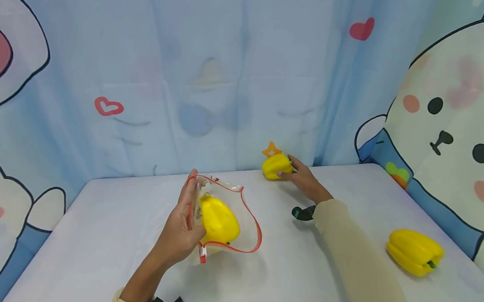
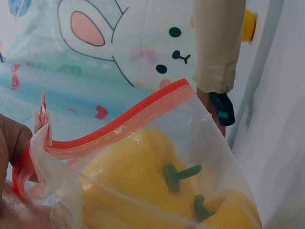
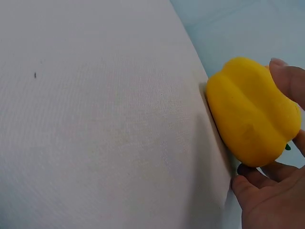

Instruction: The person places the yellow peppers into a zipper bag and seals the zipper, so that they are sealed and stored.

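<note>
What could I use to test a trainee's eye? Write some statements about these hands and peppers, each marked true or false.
1. The left hand holds a clear bag. True.
2. The clear bag is sealed. False: its mouth gapes open.
3. The bagged pepper is red. False: the bagged pepper is yellow.
4. The right hand grips a yellow pepper. True.
5. The loose pepper lies apart from both hands. True.
</note>
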The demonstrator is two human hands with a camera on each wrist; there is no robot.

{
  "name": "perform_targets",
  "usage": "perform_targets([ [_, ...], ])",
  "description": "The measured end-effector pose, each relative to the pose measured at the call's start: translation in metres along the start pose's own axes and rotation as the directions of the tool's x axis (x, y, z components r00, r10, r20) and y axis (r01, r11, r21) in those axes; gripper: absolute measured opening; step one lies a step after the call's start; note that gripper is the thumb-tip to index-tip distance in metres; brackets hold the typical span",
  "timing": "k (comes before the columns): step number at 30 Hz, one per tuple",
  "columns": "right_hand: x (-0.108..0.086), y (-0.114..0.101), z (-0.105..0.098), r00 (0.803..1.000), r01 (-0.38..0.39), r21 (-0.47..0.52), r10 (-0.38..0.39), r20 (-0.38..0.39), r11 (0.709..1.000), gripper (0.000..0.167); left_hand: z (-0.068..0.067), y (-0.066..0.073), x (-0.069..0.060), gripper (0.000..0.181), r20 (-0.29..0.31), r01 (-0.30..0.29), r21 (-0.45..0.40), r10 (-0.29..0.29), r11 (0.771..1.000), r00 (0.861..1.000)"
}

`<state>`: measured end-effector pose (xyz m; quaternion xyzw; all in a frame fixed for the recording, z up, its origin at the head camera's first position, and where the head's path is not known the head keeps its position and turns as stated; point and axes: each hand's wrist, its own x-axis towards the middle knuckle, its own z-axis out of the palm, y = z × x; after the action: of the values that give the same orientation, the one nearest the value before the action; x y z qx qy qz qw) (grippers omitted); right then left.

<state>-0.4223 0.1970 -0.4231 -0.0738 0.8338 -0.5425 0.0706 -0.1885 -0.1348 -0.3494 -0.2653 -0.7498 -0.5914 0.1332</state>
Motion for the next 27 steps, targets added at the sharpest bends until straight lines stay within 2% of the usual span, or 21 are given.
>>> perform_targets([
  [4,0.002,-0.002,0.004,1.0,0.011,-0.014,-0.011,0.01,1.0,0.09,0.0,0.001,0.0,0.095,-0.001,0.002,-0.008,-0.002,1.0,1.0],
  [11,0.005,-0.007,0.011,0.997,-0.076,-0.069,0.074,-0.03,0.995,0.087,-0.002,-0.001,0.0,0.096,-0.001,-0.008,0.002,0.008,1.0,1.0],
  [19,0.004,-0.008,0.013,0.998,-0.067,-0.1,0.064,-0.027,0.993,0.082,-0.003,-0.001,0.0,0.096,-0.006,-0.006,0.003,0.006,1.0,1.0],
  [27,0.004,-0.003,0.01,0.995,-0.102,-0.121,0.101,-0.016,0.987,0.082,-0.002,0.0,0.001,0.096,-0.011,-0.005,0.006,0.005,1.0,1.0],
])
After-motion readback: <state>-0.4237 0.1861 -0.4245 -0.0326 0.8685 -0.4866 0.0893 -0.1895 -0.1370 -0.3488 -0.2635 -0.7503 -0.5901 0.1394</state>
